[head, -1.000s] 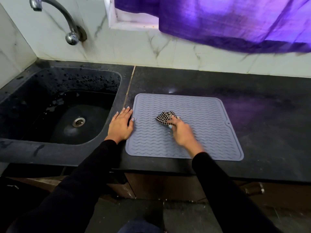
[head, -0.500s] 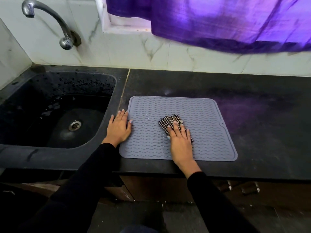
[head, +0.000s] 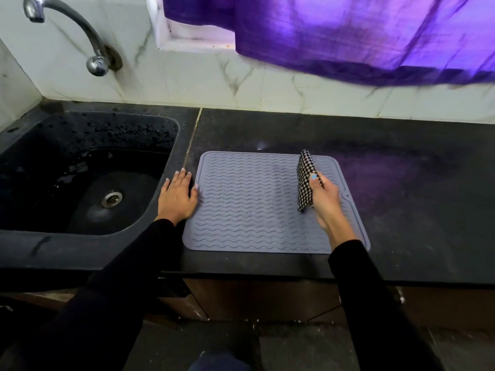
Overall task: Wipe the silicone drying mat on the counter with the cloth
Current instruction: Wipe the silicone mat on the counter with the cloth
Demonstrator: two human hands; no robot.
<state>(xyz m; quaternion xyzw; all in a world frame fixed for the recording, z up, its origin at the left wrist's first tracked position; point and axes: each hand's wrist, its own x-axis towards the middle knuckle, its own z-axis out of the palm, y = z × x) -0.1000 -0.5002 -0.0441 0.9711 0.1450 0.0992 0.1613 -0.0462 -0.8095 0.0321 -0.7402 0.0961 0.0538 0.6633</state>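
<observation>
A grey silicone drying mat (head: 251,204) with wavy ridges lies flat on the black counter (head: 401,188), near its front edge. My right hand (head: 325,199) grips a black-and-white checked cloth (head: 304,180), folded into a narrow strip, over the mat's right part. The cloth stands on edge, running from the mat's far edge toward me. My left hand (head: 178,195) rests flat on the counter at the mat's left edge, thumb touching the mat.
A black sink (head: 80,178) with a metal drain lies left of the mat, and a chrome tap (head: 80,36) comes out of the marble wall above it. A purple curtain (head: 348,36) hangs over the counter's back. Bare counter stretches to the right.
My right hand has carried the cloth from the mat's middle to its right part and now holds it as an upright strip instead of pressing it flat. The left hand has stayed put.
</observation>
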